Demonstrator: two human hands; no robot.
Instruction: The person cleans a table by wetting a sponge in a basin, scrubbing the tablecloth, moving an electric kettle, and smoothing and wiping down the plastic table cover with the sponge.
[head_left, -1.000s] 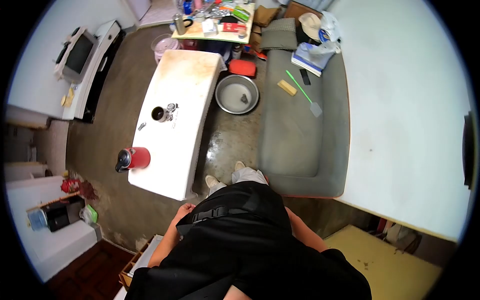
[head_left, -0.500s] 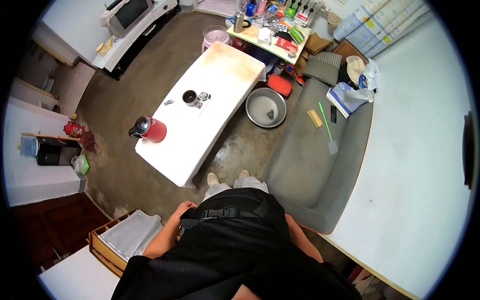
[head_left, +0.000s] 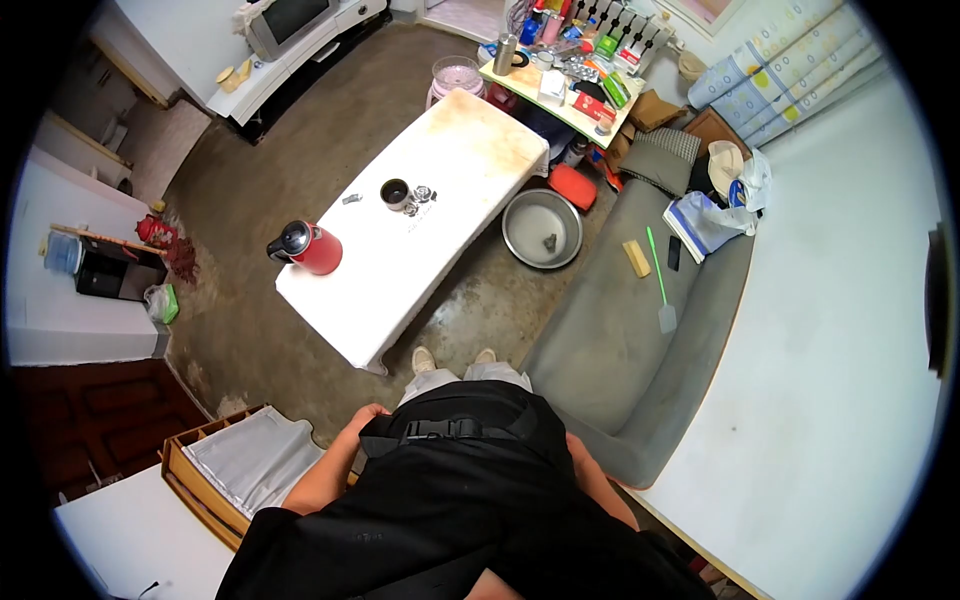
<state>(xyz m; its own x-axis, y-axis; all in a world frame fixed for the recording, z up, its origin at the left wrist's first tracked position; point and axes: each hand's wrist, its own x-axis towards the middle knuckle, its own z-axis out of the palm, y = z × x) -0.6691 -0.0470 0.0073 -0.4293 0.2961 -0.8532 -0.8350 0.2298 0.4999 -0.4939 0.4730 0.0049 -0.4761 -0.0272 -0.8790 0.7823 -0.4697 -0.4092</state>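
Observation:
Both arms hang at my sides. My left hand (head_left: 370, 413) is beside the black waist strap and buckle (head_left: 443, 429); its fingers are mostly hidden behind the black clothing. Of my right hand (head_left: 575, 447) only a sliver shows at the other hip, close to the sofa's end, with its fingers out of sight. Ahead stands a low table (head_left: 440, 170) under a white cover. On it are a red kettle (head_left: 318, 252) with a black handle, a dark cup (head_left: 395, 193) and a small grey object (head_left: 352, 199).
A metal basin (head_left: 535, 230) sits on the floor between the table and the grey sofa (head_left: 600, 330). On the sofa lie a green flyswatter (head_left: 657, 265), a yellow block (head_left: 636, 259) and a dark phone-like object (head_left: 673, 253). A cluttered side table (head_left: 550, 100) stands farther back.
The view has turned slightly, so the far furniture sits farther right and the sofa's near end lower. My arms have stayed at my sides; nothing on the table has moved.

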